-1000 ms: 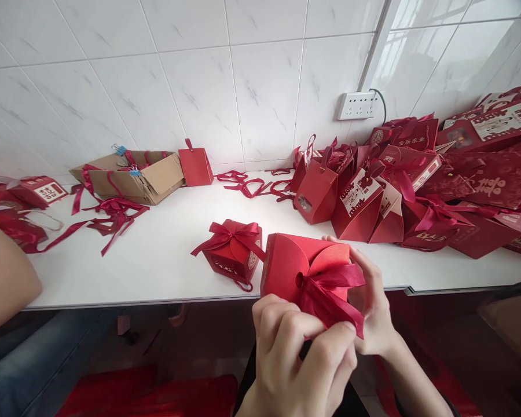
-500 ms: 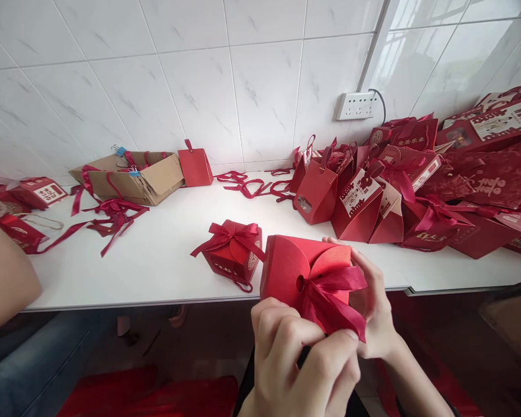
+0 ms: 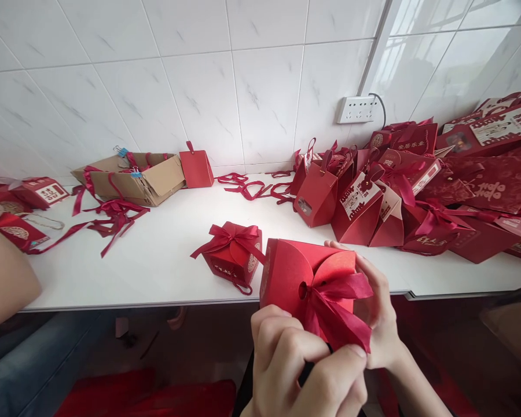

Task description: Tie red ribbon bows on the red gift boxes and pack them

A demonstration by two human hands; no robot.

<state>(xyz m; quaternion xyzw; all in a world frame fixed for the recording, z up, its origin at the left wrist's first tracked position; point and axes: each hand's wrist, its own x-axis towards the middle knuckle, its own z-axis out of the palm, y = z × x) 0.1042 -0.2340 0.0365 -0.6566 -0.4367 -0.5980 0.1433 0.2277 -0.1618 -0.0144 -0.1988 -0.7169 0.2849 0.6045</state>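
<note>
A red box [image 3: 293, 272] is held just right of the bowed box [image 3: 232, 255] and nearer the camera, out past the counter [image 3: 156, 272] edge. It is steadied by the right hand [image 3: 380, 324], its grip closed round the far side, while 1 tail of the ribbon [image 3: 336, 295] is pinched in the narrow grip of the left hand [image 3: 295, 370]. Over the last second the tail has been drawn lower, so the ribbon is judged tauter at the flap hole. Whether a knot is formed cannot be made out. Right of the bowed box, a heap of red bags [image 3: 417, 197] is cut off by the frame.
</note>
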